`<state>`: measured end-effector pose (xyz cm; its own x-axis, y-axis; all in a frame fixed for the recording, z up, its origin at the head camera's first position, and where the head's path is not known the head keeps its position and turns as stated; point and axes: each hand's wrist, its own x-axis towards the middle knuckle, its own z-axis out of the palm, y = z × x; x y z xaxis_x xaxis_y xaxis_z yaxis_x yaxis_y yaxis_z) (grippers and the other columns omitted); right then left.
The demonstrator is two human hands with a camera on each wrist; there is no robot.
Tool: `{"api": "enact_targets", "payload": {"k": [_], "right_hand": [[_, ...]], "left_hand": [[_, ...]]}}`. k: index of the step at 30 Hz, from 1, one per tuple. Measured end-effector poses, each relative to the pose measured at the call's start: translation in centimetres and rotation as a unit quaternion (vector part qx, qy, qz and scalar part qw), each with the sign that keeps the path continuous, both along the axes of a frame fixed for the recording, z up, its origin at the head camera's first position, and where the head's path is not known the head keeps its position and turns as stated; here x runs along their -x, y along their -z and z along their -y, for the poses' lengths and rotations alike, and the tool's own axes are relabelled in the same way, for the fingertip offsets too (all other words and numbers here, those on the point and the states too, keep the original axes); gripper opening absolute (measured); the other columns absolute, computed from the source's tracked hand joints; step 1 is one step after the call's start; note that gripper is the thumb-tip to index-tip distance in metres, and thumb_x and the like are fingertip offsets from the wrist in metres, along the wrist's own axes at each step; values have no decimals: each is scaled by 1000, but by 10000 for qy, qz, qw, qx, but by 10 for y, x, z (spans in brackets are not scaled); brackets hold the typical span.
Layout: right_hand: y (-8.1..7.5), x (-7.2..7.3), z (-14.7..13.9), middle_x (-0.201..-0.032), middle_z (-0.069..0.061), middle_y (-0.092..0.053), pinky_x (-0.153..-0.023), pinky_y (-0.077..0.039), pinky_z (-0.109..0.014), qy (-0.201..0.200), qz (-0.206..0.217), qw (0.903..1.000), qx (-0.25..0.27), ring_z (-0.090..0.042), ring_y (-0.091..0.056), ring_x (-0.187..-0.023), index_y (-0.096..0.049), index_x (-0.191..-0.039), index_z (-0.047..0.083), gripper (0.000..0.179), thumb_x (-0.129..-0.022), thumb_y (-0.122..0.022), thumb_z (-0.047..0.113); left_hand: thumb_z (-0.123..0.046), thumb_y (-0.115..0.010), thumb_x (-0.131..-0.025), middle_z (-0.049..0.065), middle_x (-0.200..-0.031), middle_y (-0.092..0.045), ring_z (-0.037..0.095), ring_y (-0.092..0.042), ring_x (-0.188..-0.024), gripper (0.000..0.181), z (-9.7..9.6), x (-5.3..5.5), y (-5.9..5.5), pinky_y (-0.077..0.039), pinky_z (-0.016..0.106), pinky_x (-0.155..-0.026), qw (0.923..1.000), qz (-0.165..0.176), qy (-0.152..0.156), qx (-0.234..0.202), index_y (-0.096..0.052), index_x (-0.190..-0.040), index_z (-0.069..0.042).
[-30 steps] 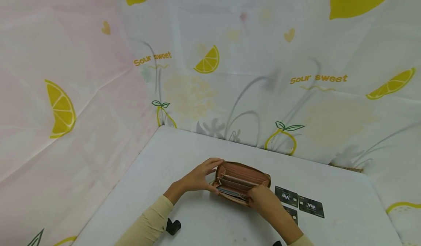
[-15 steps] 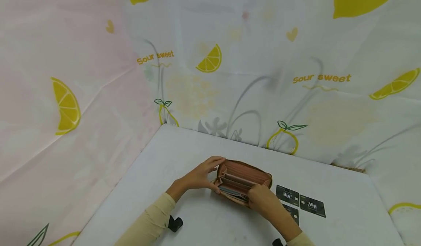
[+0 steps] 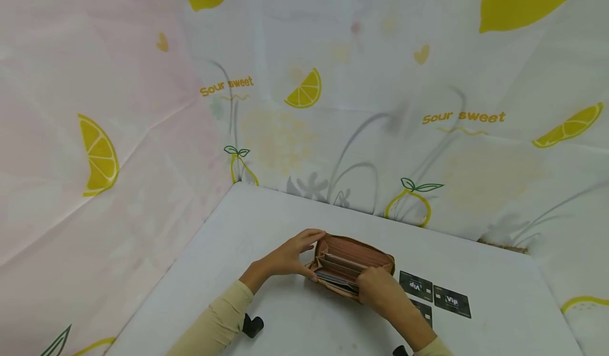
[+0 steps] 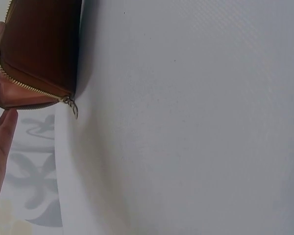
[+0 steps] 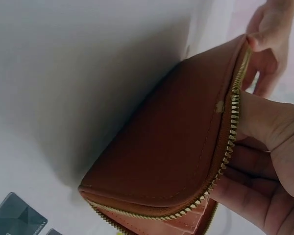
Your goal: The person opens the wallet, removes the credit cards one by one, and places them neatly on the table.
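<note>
The right hand (image 3: 382, 291) has edged slightly left.

Head view looks forward and down from above — wrist views, closer in, share its wallet (image 5: 161, 132).

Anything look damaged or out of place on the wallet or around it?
Two small things. The wallet has a pale spot beside its zip, standing out against the plain brown; scuff or stuck scrap, I can't tell. Also, a rough brown strip breaks the white at the back right edge of the table. Nothing looks spilled.
</note>
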<state>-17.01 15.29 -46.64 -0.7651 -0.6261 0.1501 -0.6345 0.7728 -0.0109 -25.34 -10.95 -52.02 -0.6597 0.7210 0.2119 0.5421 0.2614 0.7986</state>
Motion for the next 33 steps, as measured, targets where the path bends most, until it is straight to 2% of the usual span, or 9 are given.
{"api": "enact_targets", "payload": {"k": [5, 12, 19, 22, 26, 33], "right_hand": [[-4, 8, -8, -53, 10, -25, -46, -18, -21, -288, 46, 9996, 31, -5, -19, -55, -36, -52, 17, 43, -66, -67, -8], [5, 20, -20, -55, 14, -19, -47, -13, -17, -440, 361, 9968, 553, -1, -17, -52, -35, -52, 19, 44, -67, -67, -7], [4, 21, -16, -52, 9, -43, -44, -23, -21, -166, 290, 9992, 220, -4, -27, -51, -50, -55, 15, 31, -68, -70, -5], [1, 20, -13, -52, 7, -46, -44, -25, -22, -72, 273, 9996, -9, -6, -28, -51, -52, -56, 13, 29, -68, -71, -5], [-3, 19, -11, -51, 8, -43, -44, -25, -23, -4, 251, 9996, -113, -6, -27, -51, -52, -55, 13, 29, -68, -72, -4], [-18, 16, -11, -53, 11, -30, -46, -19, -20, -147, 6, 9998, 101, -4, -21, -53, -43, -51, 17, 38, -65, -71, -5]], "left_hand": [[-24, -88, -70, 2, -154, -25, 20, -28, -142, 108, -2, 0, -1, -38, 33, -111, 10000, 67, 4, 0, -24, -154, -4], [-26, -88, -70, 4, -154, -26, 19, -29, -141, 107, -7, 3, -7, -38, 32, -110, 9992, 30, -242, 310, -25, -154, -3], [-24, -89, -70, 3, -155, -25, 17, -28, -141, 108, -10, 6, -6, -38, 31, -111, 9985, 177, -308, 423, -25, -154, -6], [-26, -89, -70, 1, -154, -25, 16, -28, -141, 108, -9, 6, -6, -38, 31, -111, 9983, 246, -325, 407, -25, -155, -9], [-27, -89, -69, 1, -154, -26, 15, -29, -141, 109, -9, 7, -6, -38, 29, -110, 9984, 289, -299, 386, -25, -155, -10], [-31, -88, -71, -1, -153, -27, 14, -29, -141, 107, -7, 6, -9, -37, 27, -110, 9980, 296, -311, 456, -26, -155, -10]]}}
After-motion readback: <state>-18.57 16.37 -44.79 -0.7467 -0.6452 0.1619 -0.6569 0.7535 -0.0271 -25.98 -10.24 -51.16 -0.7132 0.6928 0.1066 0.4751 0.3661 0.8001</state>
